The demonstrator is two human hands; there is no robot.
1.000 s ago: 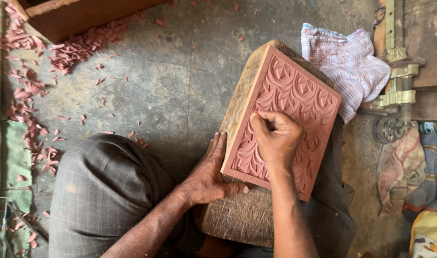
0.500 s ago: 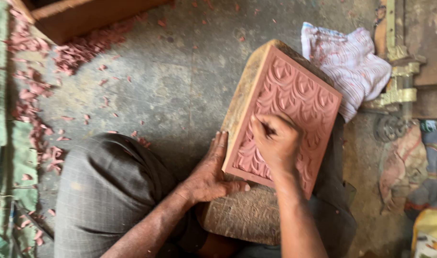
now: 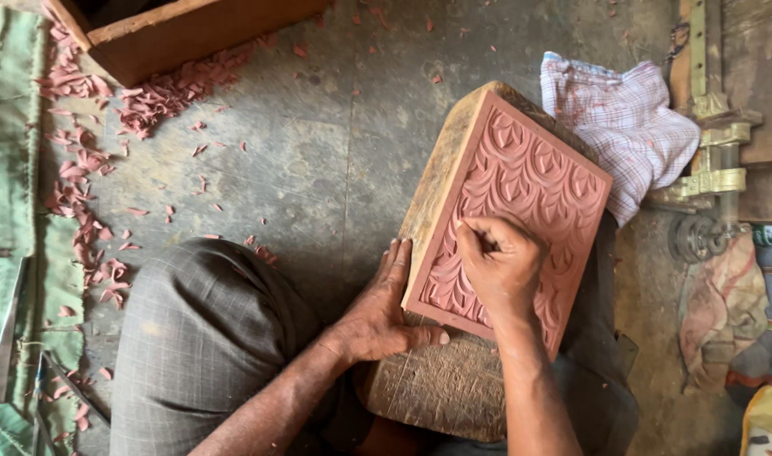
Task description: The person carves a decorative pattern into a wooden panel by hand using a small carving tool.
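Two hands are seen at a reddish carved clay tile [image 3: 529,181], which is propped at a slant on a worn wooden block [image 3: 441,388] between the seated person's knees. The left hand [image 3: 377,312] is laid open against the tile's lower left edge, fingers flat along the side and thumb hooked under the bottom corner, so the slab is steadied rather than gripped. The right hand [image 3: 500,262] is closed into a loose fist over the leaf pattern; a thin carving tool seems to be pinched in it, though only a dark sliver is visible and this cannot be confirmed. The tile is judged stiff but fragile, probably fairly heavy for its size, with raised relief that would chip or smear under pressure; it is best taken by its plain side edges and supported from beneath, never by the carved face. Clay shavings [image 3: 82,181] are scattered over the grey floor to the left, a wooden box [image 3: 183,34] is set at the top, and a checked cloth [image 3: 626,127] is bunched just beside the tile's upper right corner.
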